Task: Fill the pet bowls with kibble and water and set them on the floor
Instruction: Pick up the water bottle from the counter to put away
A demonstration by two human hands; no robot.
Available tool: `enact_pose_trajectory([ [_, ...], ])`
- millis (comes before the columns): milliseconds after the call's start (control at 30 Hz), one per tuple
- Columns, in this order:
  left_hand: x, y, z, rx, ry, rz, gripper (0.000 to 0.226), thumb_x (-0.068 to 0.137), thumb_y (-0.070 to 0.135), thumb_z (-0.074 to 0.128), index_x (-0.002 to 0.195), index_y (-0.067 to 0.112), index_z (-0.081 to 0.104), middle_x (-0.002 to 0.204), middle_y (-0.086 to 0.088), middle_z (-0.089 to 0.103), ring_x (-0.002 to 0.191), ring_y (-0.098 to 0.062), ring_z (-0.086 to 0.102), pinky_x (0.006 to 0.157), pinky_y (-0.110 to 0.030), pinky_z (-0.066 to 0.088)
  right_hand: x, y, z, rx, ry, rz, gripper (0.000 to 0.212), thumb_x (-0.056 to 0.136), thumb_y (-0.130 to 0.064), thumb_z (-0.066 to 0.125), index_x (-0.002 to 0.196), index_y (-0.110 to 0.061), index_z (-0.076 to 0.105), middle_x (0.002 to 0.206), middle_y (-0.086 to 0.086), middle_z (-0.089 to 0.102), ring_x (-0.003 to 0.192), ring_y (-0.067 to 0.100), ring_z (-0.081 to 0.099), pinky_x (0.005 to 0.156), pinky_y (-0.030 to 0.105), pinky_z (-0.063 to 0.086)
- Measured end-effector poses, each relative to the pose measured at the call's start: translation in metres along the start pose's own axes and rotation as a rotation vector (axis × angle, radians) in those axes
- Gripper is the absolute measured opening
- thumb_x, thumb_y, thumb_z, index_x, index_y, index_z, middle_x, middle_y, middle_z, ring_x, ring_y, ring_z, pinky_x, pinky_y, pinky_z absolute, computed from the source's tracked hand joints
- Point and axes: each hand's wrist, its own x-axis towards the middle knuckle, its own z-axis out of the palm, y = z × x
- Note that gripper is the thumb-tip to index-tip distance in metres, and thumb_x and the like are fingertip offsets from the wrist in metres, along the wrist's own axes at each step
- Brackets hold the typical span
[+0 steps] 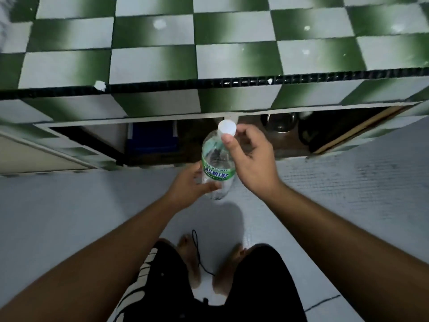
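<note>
I hold a clear plastic water bottle [217, 159] with a green label over the white floor, in front of the counter. My left hand [189, 183] grips its lower body. My right hand [249, 156] pinches the white cap [227, 129] at the top with thumb and fingers. The bottle tilts slightly, cap pointing away from me. No pet bowls or kibble are in view.
A green-and-white checkered counter [209, 56] fills the upper view. Beneath it an open shelf holds a blue box [152, 141], a glass jar [279, 123] and dark items [308, 134]. My bare feet [192, 263] stand on the white floor [348, 182].
</note>
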Motion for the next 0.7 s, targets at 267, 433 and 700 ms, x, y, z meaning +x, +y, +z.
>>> enact_pose_trajectory([
  [267, 0.115, -0.180, -0.013, -0.015, 0.114, -0.056, 0.057, 0.071, 0.043, 0.089, 0.123, 0.043, 0.066, 0.127, 0.020, 0.068, 0.121, -0.002, 0.060, 0.103, -0.026, 0.045, 0.040, 0.180, 0.129, -0.037, -0.091, -0.038, 0.039, 0.091, -0.053, 0.061, 0.110, -0.019, 0.067, 0.105, -0.004, 0.062, 0.097, 0.001, 0.059, 0.081, 0.015, 0.047],
  [433, 0.212, -0.251, -0.022, -0.041, 0.186, -0.020, 0.047, 0.073, 0.027, 0.091, 0.115, 0.034, 0.071, 0.118, 0.015, 0.073, 0.117, -0.010, 0.065, 0.106, -0.041, 0.051, 0.092, 0.273, 0.191, -0.022, -0.067, -0.084, 0.038, 0.090, -0.062, 0.058, 0.112, -0.032, 0.062, 0.110, -0.005, 0.063, 0.104, 0.008, 0.064, 0.087, 0.040, 0.056],
  [700, 0.325, -0.265, -0.038, -0.031, 0.246, 0.117, 0.060, 0.078, 0.018, 0.086, 0.132, 0.016, 0.060, 0.121, 0.013, 0.067, 0.108, 0.000, 0.062, 0.086, -0.015, 0.052, 0.171, 0.327, 0.225, -0.018, 0.048, -0.122, 0.038, 0.093, -0.054, 0.059, 0.113, -0.021, 0.063, 0.113, -0.002, 0.061, 0.106, 0.008, 0.059, 0.094, 0.030, 0.051],
])
